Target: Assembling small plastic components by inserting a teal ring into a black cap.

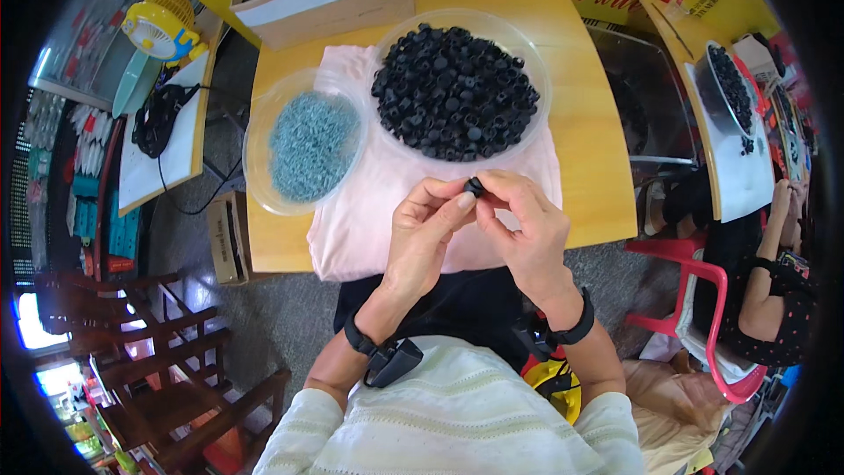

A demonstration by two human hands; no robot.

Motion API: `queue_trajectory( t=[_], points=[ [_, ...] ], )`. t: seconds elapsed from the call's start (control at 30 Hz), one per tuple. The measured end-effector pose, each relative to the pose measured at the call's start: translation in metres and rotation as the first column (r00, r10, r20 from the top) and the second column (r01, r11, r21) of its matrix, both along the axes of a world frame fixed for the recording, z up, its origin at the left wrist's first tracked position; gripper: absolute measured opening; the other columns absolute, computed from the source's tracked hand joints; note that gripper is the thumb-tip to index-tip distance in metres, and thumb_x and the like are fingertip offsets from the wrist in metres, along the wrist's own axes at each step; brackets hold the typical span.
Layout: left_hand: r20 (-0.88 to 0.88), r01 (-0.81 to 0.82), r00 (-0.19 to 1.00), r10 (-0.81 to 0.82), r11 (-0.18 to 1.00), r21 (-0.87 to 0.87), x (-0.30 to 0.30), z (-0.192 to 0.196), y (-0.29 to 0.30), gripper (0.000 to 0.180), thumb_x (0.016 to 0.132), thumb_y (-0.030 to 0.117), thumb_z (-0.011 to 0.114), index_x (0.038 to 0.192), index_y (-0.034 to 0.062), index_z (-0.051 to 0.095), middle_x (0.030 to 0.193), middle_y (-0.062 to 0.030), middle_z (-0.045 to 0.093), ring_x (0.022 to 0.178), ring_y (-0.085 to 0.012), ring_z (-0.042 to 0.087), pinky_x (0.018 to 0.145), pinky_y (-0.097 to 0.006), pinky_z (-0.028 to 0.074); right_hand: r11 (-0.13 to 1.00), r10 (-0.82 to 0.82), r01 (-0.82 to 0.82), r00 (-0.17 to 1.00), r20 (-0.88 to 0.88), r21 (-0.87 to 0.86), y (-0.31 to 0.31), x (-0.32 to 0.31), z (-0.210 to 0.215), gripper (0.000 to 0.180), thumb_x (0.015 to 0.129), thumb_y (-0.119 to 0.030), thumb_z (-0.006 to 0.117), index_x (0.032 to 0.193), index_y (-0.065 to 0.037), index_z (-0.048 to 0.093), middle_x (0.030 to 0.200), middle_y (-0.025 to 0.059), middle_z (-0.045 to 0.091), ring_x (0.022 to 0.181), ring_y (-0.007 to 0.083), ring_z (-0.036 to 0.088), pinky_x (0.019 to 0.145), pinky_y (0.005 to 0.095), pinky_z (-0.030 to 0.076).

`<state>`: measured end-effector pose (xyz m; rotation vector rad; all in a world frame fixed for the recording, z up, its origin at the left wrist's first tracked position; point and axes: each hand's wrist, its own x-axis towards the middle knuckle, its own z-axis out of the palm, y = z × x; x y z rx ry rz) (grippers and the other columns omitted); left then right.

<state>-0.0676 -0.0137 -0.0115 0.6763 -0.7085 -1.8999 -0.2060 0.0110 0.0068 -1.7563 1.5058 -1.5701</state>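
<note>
Lower centre of the frame: both forearms enter from the bottom edge, each with a black wrist strap. The left hand (pixel 422 229) and right hand (pixel 527 229) meet at centre frame, fingertips pinched together on one small black plastic cap (pixel 475 186). Each hand is closed narrowly around the part, thumb and forefinger on opposite sides; this grip appears to steady the part close to the body, at the near edge of the table, for fine fingertip work.

Under the hands lies a pink cloth (pixel 369 211), spread over the wooden table (pixel 589 167); it likely cushions the work area and catches dropped parts.

Just beyond the hands, upper centre, a clear round bowl (pixel 527 44) holds a heap of matching black caps. Left of it, touching or nearly so, a second clear bowl (pixel 264 167) holds small pale-blue rings (pixel 312 145). Both bowls sit within easy reach.

Farther up, a cardboard box (pixel 334 0) holds more black parts.

Right edge: another person (pixel 774 299) sits on a red chair at a separate table.
</note>
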Motion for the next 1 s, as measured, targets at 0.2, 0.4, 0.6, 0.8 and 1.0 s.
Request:
queue_trajectory(
  t=[0.2, 0.4, 0.6, 0.8, 1.0],
  points=[
    [0.588, 0.048, 0.770, 0.247, 0.897, -0.440, -0.001, 0.020, -0.038, 0.028, 0.086, 0.005, 0.063, 0.113, -0.0013, 0.059, 0.097, -0.0076, 0.064, 0.083, -0.0144, 0.062, 0.073, -0.026, 0.051, 0.922, -0.369, 0.382, 0.915, -0.161, 0.061, -0.035, -0.092, 0.011, 0.021, 0.079, -0.003, 0.067, 0.100, -0.002, 0.065, 0.085, 0.0083, 0.068, 0.071, 0.0134, 0.063, 0.062, 0.0268, 0.051],
    [0.703, 0.331, 0.470, 0.534, 0.632, -0.700, -0.022, 0.032, -0.087, 0.013, 0.079, 0.002, 0.065, 0.092, -0.0001, 0.066, 0.085, -0.0101, 0.062, 0.074, -0.0229, 0.059, 0.062, -0.029, 0.047, 0.695, -0.610, 0.712, 0.658, -0.442, 0.101, -0.063, -0.209, -0.003, 0.038, 0.090, -0.028, 0.060, 0.112, 0.003, 0.061, 0.091, 0.0161, 0.067, 0.077, 0.0176, 0.064, 0.072, 0.0262, 0.048],
    [0.677, 0.448, 0.430, 0.597, 0.510, -0.734, -0.044, 0.022, -0.106, 0.014, 0.076, 0.004, 0.067, 0.090, 0.0020, 0.066, 0.082, -0.0078, 0.058, 0.080, -0.0255, 0.055, 0.068, -0.034, 0.047, 0.889, -0.338, 0.337, 0.940, -0.054, 0.311, -0.042, -0.147, 0.011, 0.024, 0.087, -0.009, 0.062, 0.108, 0.003, 0.062, 0.094, 0.0073, 0.067, 0.076, 0.0096, 0.056, 0.070, 0.0240, 0.048],
    [0.693, 0.572, 0.335, 0.638, 0.447, -0.688, -0.065, 0.014, -0.113, 0.020, 0.076, 0.008, 0.068, 0.095, 0.0043, 0.064, 0.085, -0.0072, 0.054, 0.085, -0.0254, 0.054, 0.072, -0.034, 0.046, 0.916, -0.182, 0.161, 0.983, 0.025, 0.367, -0.040, -0.088, 0.018, 0.017, 0.082, -0.005, 0.064, 0.098, 0.000, 0.064, 0.085, 0.0096, 0.066, 0.070, 0.0142, 0.060, 0.063, 0.0271, 0.049],
    [0.672, 0.587, 0.198, 0.714, 0.463, -0.665, -0.062, 0.016, -0.112, 0.017, 0.074, 0.008, 0.067, 0.091, 0.0057, 0.064, 0.086, -0.0061, 0.056, 0.087, -0.0253, 0.054, 0.071, -0.035, 0.046, 0.942, -0.163, 0.192, 0.978, -0.127, 0.274, -0.042, -0.076, 0.013, 0.012, 0.080, -0.006, 0.064, 0.092, -0.001, 0.064, 0.082, 0.0127, 0.065, 0.066, 0.0225, 0.063, 0.060, 0.0297, 0.048]
  ],
)
